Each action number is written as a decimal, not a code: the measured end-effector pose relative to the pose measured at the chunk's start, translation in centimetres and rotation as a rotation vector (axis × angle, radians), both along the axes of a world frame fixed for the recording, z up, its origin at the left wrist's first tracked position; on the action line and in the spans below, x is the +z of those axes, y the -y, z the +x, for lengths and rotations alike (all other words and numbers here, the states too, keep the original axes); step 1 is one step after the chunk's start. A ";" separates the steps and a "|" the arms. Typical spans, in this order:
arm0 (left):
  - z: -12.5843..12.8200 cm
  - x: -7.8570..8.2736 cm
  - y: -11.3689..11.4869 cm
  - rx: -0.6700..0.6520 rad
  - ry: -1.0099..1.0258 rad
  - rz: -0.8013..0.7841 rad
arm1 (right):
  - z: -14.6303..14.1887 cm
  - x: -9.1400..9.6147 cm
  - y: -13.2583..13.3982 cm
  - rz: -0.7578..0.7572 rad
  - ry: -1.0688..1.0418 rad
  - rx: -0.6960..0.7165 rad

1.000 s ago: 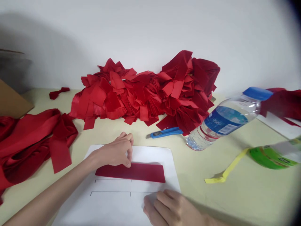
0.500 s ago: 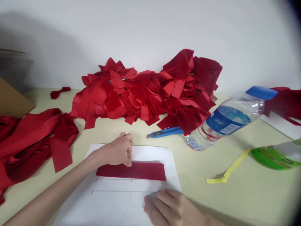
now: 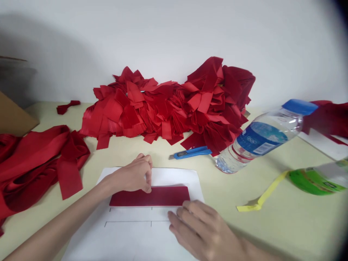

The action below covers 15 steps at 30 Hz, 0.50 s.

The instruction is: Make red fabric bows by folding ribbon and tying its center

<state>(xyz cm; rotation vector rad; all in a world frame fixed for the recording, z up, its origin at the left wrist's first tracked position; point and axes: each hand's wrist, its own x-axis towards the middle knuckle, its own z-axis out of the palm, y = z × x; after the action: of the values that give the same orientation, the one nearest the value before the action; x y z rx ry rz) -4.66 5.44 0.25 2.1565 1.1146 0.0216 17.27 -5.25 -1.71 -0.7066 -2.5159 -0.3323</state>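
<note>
I note my left hand (image 3: 132, 177) curled, pinching the top edge of the red strip (image 3: 160, 196) lying mid-paper (image 3: 174, 176), my right hand (image 3: 202, 230) released, flat at 4 o'clock, fingertips touching its corner, blue cutter (image 3: 191, 153) at 1 o'clock.

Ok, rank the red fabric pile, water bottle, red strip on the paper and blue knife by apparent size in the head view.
1. red fabric pile
2. water bottle
3. red strip, nearer the camera, so its real size against the bottle is unsure
4. blue knife
</note>
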 end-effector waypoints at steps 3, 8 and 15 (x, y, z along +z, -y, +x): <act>-0.1 -0.1 0.0 -0.005 0.011 0.013 | 0.6 -0.1 -1.1 -0.060 0.027 -0.064; -0.1 -0.1 0.5 -0.005 0.021 0.037 | 1.2 0.0 -2.2 -0.237 0.100 -0.053; 0.8 0.3 2.8 0.027 0.073 0.218 | -0.7 1.5 -4.8 -0.566 -0.162 -0.150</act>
<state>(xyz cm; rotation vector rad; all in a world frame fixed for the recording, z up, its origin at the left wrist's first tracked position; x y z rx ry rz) -3.89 2.67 0.55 2.3122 1.1436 0.2423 16.55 -0.47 -0.20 -1.0877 -2.4105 0.3940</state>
